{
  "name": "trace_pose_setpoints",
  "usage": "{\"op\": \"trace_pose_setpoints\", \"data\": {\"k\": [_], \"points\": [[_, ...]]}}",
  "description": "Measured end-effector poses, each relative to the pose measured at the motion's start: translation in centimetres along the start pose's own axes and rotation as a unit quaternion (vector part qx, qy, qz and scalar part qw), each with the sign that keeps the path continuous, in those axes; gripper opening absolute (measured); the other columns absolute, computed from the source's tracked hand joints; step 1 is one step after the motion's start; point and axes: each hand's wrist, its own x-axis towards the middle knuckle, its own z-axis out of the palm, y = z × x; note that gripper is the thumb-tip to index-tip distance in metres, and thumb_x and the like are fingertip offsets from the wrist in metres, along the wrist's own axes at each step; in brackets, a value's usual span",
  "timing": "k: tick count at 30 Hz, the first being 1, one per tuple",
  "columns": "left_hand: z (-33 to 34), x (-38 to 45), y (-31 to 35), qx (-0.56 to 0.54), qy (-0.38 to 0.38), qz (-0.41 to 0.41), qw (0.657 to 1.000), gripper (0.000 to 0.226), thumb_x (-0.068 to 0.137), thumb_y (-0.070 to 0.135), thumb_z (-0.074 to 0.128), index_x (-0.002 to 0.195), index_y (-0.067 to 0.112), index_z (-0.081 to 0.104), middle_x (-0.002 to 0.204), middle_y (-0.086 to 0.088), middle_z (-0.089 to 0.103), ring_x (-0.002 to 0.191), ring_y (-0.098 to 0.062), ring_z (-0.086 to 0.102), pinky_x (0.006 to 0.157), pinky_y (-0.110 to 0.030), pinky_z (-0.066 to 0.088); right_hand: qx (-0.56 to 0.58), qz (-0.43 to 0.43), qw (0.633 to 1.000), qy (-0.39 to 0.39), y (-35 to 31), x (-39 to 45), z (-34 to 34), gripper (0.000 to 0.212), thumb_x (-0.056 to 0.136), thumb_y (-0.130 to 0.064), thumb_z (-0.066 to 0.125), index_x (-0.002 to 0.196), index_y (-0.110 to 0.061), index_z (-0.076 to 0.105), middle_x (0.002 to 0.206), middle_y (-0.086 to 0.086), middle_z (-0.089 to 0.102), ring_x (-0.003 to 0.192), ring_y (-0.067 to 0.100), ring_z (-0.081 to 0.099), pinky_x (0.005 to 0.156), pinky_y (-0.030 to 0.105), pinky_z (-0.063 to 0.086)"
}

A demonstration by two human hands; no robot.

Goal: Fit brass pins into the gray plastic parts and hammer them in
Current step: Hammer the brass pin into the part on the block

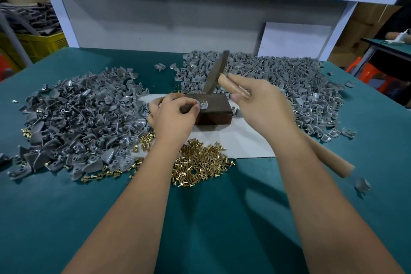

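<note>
From my feed there's one gray part (pixel 204 105) with one brass pin (pixel 202 102) sticking up out of it, sitting on top of the single dark block (pixel 211 111) mid-table. Left hand (pixel 175 115) pinches that part at its edge, fingers curled. Right hand (pixel 260 104) is wrapped round the wooden handle of one hammer (pixel 216 74), head tilted above the block. Around that: two big heaps of gray parts, left pile (pixel 75 122) and right pile (pixel 278 78), way too many to count, plus one loose pile of brass pins (pixel 200 165) near the wrists, all on a green table (pixel 200 229).
</note>
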Motion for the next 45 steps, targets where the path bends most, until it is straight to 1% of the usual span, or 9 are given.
{"op": "trace_pose_setpoints", "data": {"k": [4,9,13,17,22,31,35,39,45], "points": [[0.1,0.0,0.0,-0.005,0.000,-0.012,1.000,0.009,0.083,0.045,0.072,0.075,0.047,0.067,0.121,0.026,0.058,0.126,-0.016,0.026,0.085,-0.025,0.008,-0.057,-0.027,0.996,0.065,-0.5,0.1,-0.3,0.046,0.095,-0.037,0.051,0.132,-0.062,0.038,0.120,-0.013,0.066,0.101,0.021,0.063,0.062,0.028,0.039],[0.0,0.1,-0.1,-0.003,0.000,-0.006,1.000,0.014,0.084,0.047,0.070,0.072,0.051,0.063,0.122,0.025,0.057,0.127,-0.016,0.026,0.087,-0.028,0.011,-0.186,-0.060,0.980,-0.035,-1.1,0.2,-0.2,0.046,0.097,-0.035,0.051,0.133,-0.060,0.037,0.119,-0.011,0.066,0.103,0.023,0.063,0.063,0.029,0.039],[0.1,0.3,-0.3,-0.010,-0.002,-0.016,1.000,0.006,0.085,0.046,0.070,0.080,0.046,0.067,0.121,0.025,0.056,0.129,-0.015,0.025,0.092,-0.029,0.011,-0.136,-0.068,0.987,0.058,-1.8,0.9,-0.6,0.046,0.096,-0.038,0.050,0.135,-0.060,0.036,0.119,-0.010,0.067,0.102,0.024,0.065,0.063,0.029,0.041],[0.2,0.3,-0.4,0.017,-0.006,-0.012,1.000,0.013,0.086,0.047,0.068,0.094,0.038,0.073,0.125,0.024,0.056,0.130,-0.017,0.024,0.090,-0.029,0.012,-0.201,-0.079,0.975,-0.050,-1.8,0.3,0.5,0.048,0.097,-0.032,0.050,0.135,-0.058,0.037,0.116,-0.006,0.068,0.100,0.024,0.064,0.064,0.031,0.041],[0.3,0.3,-0.5,-0.002,-0.009,-0.025,1.000,0.007,0.086,0.048,0.068,0.088,0.042,0.072,0.125,0.027,0.054,0.132,-0.014,0.022,0.094,-0.027,0.010,-0.147,-0.071,0.985,0.051,-1.8,0.2,0.4,0.047,0.098,-0.034,0.049,0.137,-0.056,0.036,0.117,-0.005,0.068,0.102,0.027,0.065,0.063,0.032,0.041],[0.3,0.4,-0.4,-0.005,-0.006,-0.028,1.000,0.012,0.085,0.047,0.070,0.074,0.048,0.065,0.122,0.029,0.055,0.131,-0.013,0.022,0.095,-0.029,0.011,-0.139,-0.069,0.987,0.052,-1.3,0.2,0.4,0.047,0.097,-0.035,0.049,0.136,-0.057,0.036,0.115,-0.005,0.069,0.099,0.028,0.065,0.066,0.034,0.047],[0.3,0.3,-0.4,-0.001,0.000,-0.013,1.000,0.012,0.085,0.047,0.070,0.075,0.050,0.064,0.123,0.026,0.056,0.128,-0.013,0.024,0.094,-0.033,0.015,-0.176,-0.069,0.981,-0.040,-1.2,0.2,0.5,0.040,0.095,-0.028,0.051,0.128,-0.049,0.047,0.105,-0.004,0.070,0.081,0.025,0.060,0.061,0.031,0.043],[0.3,0.3,-0.3,-0.010,0.001,-0.019,1.000,0.014,0.084,0.046,0.071,0.072,0.049,0.064,0.121,0.027,0.056,0.128,-0.011,0.023,0.094,-0.030,0.012,-0.143,-0.068,0.986,0.060,-1.5,0.6,-0.1,0.045,0.094,-0.035,0.049,0.134,-0.056,0.040,0.115,-0.007,0.069,0.100,0.026,0.065,0.066,0.034,0.048],[0.2,0.3,-0.2,0.002,0.003,-0.012,1.000,0.010,0.085,0.047,0.070,0.075,0.049,0.066,0.121,0.027,0.056,0.126,-0.012,0.025,0.092,-0.030,0.013,-0.207,-0.101,0.973,-0.007,-1.6,-0.2,0.3,0.042,0.095,-0.028,0.049,0.127,-0.055,0.046,0.096,-0.003,0.069,0.073,0.025,0.058,0.048,0.025,0.030]]}}
